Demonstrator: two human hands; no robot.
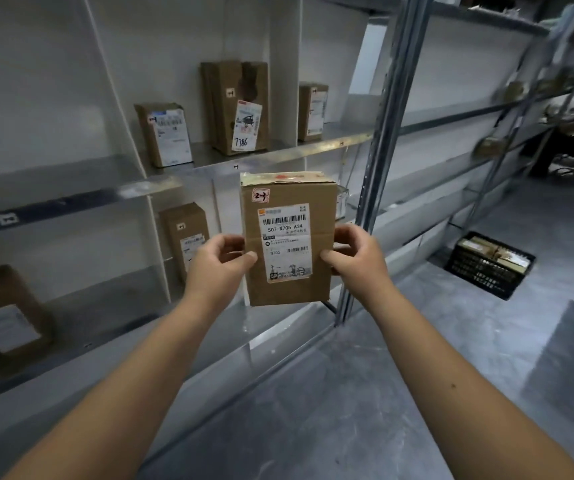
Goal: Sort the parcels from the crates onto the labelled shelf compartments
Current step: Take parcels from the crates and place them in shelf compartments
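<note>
Both bare forearms reached forward, and both hands gripped one cardboard parcel [287, 237], holding it upright in the air in front of the shelf [278, 154]. The left hand [221, 258] clasped the parcel's left edge, thumb on the front and fingers curled behind. The right hand [354, 256] held the right edge the same way. The shipping label [285, 242] faced the camera.

Most of each finger lay hidden behind the parcel. The small tags on the shelf edges were too blurred to read. A box [4, 320] at lower left was smeared and dim.

Other boxes [235, 105] stood upright in compartments between white dividers [283, 74]. To the right, a black crate [490, 263] with parcels inside sat on the grey floor [347, 393].
</note>
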